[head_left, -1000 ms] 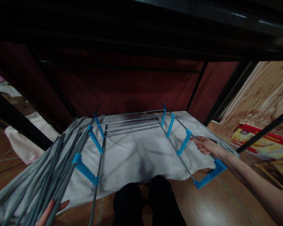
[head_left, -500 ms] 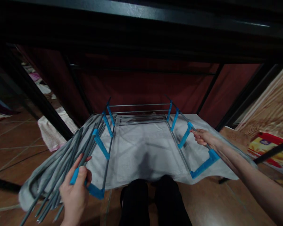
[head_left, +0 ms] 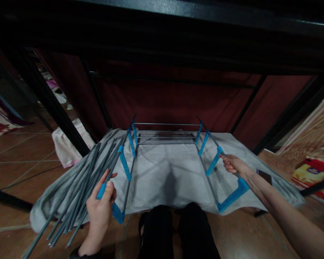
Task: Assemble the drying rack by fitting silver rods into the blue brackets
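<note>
A rack frame of grey metal tubes (head_left: 167, 143) and blue plastic connectors stands on a grey cloth. My left hand (head_left: 100, 207) is closed around the blue connector (head_left: 118, 214) at the frame's near left corner, its index finger stretched along the tube. On the other side, my right hand (head_left: 233, 166) grips the upper right tube, between a middle blue connector (head_left: 214, 162) and the near right blue connector (head_left: 232, 197). Thin crossbars join the two sides only at the far end. Loose grey tubes (head_left: 82, 190) lie in a pile left of the frame.
The grey cloth (head_left: 162, 180) covers a low surface before my knees. A dark phone-like object (head_left: 264, 177) lies beyond my right forearm. Black metal legs (head_left: 50, 97) and a dark beam (head_left: 162, 43) enclose the space. A red and yellow package (head_left: 313, 176) sits at right.
The whole view has shifted, so the scene sits slightly further right. Both hands keep their holds on the frame. The dark phone-like object now shows beside my right forearm.
</note>
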A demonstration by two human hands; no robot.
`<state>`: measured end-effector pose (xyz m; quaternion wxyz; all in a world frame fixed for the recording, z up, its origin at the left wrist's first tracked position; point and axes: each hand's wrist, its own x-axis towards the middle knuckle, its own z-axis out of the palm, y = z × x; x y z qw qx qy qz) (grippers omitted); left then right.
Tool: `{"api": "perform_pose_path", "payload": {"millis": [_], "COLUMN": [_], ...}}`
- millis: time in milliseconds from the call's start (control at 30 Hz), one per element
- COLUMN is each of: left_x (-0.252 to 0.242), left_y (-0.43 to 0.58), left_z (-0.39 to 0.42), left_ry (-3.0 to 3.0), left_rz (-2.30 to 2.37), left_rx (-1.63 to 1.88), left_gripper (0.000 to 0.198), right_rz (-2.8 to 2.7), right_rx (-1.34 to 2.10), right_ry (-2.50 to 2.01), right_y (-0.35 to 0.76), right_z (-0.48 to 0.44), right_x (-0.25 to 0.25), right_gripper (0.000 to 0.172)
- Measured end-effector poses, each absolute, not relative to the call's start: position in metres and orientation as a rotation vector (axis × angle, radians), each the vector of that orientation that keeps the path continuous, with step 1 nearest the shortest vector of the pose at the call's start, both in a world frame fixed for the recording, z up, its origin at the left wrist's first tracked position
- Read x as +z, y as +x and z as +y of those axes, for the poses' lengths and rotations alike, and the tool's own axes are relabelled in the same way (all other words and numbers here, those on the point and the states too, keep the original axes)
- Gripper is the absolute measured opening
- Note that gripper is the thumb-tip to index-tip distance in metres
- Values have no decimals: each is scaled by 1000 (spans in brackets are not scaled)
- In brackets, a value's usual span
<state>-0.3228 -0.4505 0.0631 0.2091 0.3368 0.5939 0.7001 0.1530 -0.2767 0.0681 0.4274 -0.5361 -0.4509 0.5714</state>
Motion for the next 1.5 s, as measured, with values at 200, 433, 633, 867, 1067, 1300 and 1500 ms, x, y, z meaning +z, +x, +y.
{"api": "perform_pose_path", "payload": {"millis": [200,433,633,867,1067,1300,1500], "left_x": [63,56,47,42,39,36,31], "left_y": [-318,-322,-327,-332,-338,-342,-381], "left_z": [-453,-455,-458,-461,-463,-465,-476], "left_ry": [916,897,936,972,950,1066,1154], "left_rz": [1651,1652,1672,1680,1677,1744,1587], "left_rx": [1912,1910,1895,1886,1894,1790,1709], "left_gripper": [65,71,69,70,73,70,90], "right_rz": [-1123,-1098,-1067,-1119,-1201,-1350,-1365], "right_rx": [1432,1431,1465,1356,1282,1078,817], "right_ry": [-1342,-1336,-1332,-1439,-1492,-1697,-1910], "right_y": [152,155,157,152,149,144,153], "right_z": [-276,-279,-279,-281,-282,-283,-271], "right_x": [65,58,53,57,58,60,76], "right_gripper": [31,30,29,22,29,27,28]}}
